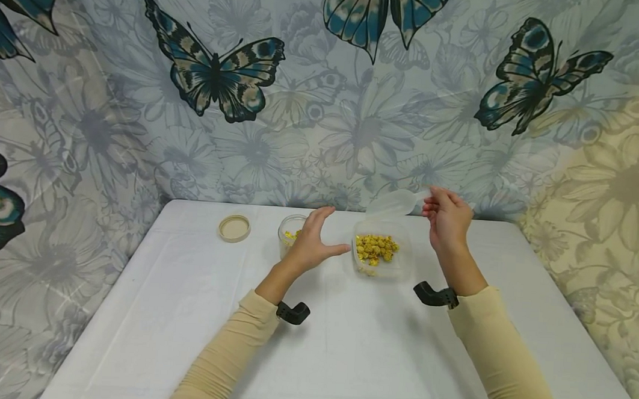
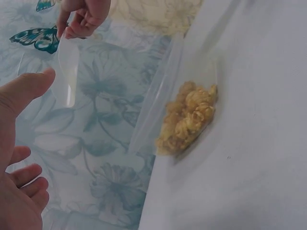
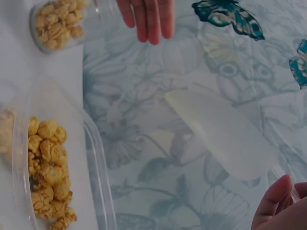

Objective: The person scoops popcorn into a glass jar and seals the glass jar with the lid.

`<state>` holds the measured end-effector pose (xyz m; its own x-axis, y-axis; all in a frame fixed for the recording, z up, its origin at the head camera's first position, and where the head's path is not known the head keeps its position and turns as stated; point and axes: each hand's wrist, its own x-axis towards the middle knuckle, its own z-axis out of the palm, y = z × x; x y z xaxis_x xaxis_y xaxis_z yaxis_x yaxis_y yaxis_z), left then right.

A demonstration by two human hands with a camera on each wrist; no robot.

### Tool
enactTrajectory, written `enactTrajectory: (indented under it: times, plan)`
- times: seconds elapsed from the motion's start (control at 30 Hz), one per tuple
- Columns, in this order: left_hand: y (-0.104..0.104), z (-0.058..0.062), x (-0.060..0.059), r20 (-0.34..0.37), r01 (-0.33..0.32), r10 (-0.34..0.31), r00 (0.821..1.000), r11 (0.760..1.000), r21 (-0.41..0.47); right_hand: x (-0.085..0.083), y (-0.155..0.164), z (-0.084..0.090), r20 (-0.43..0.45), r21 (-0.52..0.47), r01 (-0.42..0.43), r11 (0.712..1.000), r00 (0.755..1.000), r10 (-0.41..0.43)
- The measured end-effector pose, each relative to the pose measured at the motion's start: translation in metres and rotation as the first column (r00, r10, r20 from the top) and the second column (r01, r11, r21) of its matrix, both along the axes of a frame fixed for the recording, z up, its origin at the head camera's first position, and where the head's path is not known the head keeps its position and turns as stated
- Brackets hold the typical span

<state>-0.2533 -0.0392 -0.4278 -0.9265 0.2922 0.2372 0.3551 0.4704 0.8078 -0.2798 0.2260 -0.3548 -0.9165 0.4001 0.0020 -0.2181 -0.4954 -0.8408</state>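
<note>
My right hand (image 1: 449, 217) pinches the handle of a translucent white scoop (image 1: 392, 204), raised above the far rim of a clear plastic container. The scoop (image 3: 225, 136) looks empty in the right wrist view. Yellow popcorn (image 1: 375, 248) lies in the container (image 1: 399, 270), mostly toward its left side. My left hand (image 1: 312, 242) hovers between the container and a glass jar (image 1: 284, 250), thumb and fingers spread, holding nothing. Part of the jar is hidden behind this hand in the head view; the right wrist view shows popcorn (image 3: 60, 24) inside it.
A round beige lid (image 1: 234, 228) lies on the white tablecloth (image 1: 183, 313), left of the jar. A butterfly-patterned cloth (image 1: 366, 129) rises right behind the table's far edge.
</note>
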Motion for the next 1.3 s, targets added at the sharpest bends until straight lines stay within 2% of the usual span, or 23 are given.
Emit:
enactTrajectory:
  times: [0.2, 0.57, 0.9, 1.07, 1.3]
  plan:
    - [0.007, -0.005, 0.003, -0.004, 0.009, -0.010, 1.000, 1.000, -0.009, -0.004, 0.006, -0.005, -0.004, 0.016, 0.033, 0.999, 0.999, -0.033]
    - [0.015, -0.013, 0.005, 0.004, 0.044, -0.044, 0.999, 0.999, -0.019, -0.009, 0.018, -0.017, 0.015, 0.121, 0.055, 0.991, 0.998, -0.058]
    - [0.024, -0.024, 0.006, 0.069, 0.057, -0.054, 0.996, 0.997, -0.050, -0.012, 0.024, -0.026, 0.041, 0.187, 0.087, 0.979, 0.995, -0.096]
    - [0.027, -0.031, 0.005, 0.098, 0.051, -0.045, 0.994, 0.997, -0.058, -0.014, 0.027, -0.031, 0.050, 0.264, 0.106, 0.959, 0.991, -0.123]
    - [0.032, -0.037, 0.002, 0.181, 0.065, -0.045, 0.982, 0.992, -0.106, -0.012, 0.029, -0.036, 0.018, 0.360, 0.140, 0.922, 0.987, -0.157]
